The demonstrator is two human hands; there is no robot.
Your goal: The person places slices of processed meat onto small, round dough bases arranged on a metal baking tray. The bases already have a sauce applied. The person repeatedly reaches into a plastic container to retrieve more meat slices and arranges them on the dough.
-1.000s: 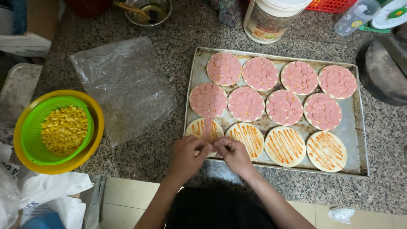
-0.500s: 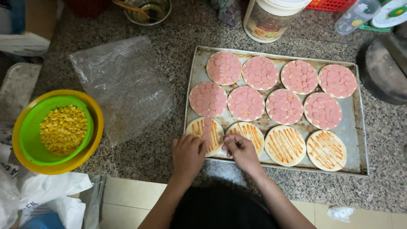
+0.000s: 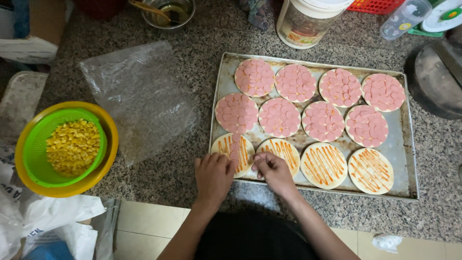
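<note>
At the desk's left edge, a green strainer of yellow corn kernels (image 3: 72,147) is set in a yellow bowl. On a rectangular metal baking tray (image 3: 409,159), the left hand (image 3: 213,175) rests curled beside a sauce-striped round dough base (image 3: 233,151) at the near-left corner; whether anything is pinched cannot be told. The right hand (image 3: 274,171) fingers pinch small pink sausage slices. Slices are best laid edge to edge. A white-lidded tub with a pale label (image 3: 310,21) stands at the far edge.

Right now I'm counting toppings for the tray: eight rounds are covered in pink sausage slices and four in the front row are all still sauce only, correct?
Not quite. In the head view the front-left round already carries a few sausage slices; the other three front rounds are sauce only. Eight covered is right.
</note>
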